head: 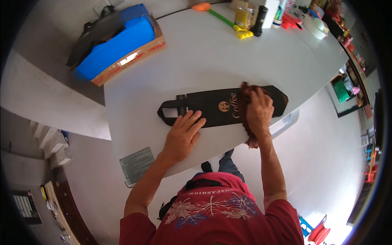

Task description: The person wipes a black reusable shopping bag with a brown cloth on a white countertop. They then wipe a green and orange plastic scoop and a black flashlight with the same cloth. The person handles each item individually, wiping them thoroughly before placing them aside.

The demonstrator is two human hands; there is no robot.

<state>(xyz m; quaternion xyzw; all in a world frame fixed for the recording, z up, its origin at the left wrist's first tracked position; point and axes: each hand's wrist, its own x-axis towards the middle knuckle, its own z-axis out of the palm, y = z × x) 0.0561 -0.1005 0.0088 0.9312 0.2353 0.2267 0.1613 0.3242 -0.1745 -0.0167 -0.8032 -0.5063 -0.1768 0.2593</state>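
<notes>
A long, flat black bag [208, 105] with a looped handle lies across the white table, its handle end to the left. Gold-toned lettering and a round emblem [224, 106] are printed on it. My left hand [183, 137] rests with spread fingers on the bag's near edge beside the handle, gripping nothing. In my right hand [260, 111] is a bunched brown cloth [244, 110], pressed onto the bag right of the emblem. Part of the lettering is hidden by the cloth, which trails down past the bag's near edge.
A cardboard box [131, 62] holding blue and dark items sits at the table's [196, 64] far left corner. Toward the back stand a clear jar [244, 15], a black flashlight [260, 20] and a toy shovel [222, 18]. A printed sheet [137, 165] lies at the near left edge.
</notes>
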